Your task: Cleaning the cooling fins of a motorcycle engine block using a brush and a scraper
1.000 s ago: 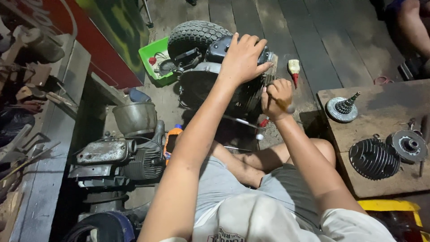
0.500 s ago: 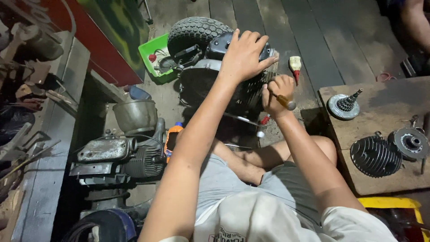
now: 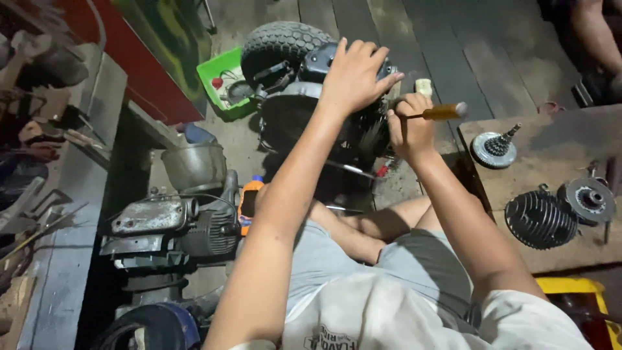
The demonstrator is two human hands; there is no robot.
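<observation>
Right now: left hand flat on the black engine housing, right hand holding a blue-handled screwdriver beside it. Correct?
Not quite. The head view shows the screwdriver handle is amber-orange, not blue. The rest holds: left hand rests on the black engine housing, right hand grips the tool beside it.

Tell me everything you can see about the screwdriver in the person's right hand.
The screwdriver has an amber, translucent-looking handle with a rounded grey end cap, plastic by its look. It lies roughly level, handle pointing right. The right hand is closed around its shaft end, so most of the metal shaft and the tip are hidden. It is held up beside the dark engine assembly, on which the left hand rests, and it sits left of the wooden board's edge.
</observation>
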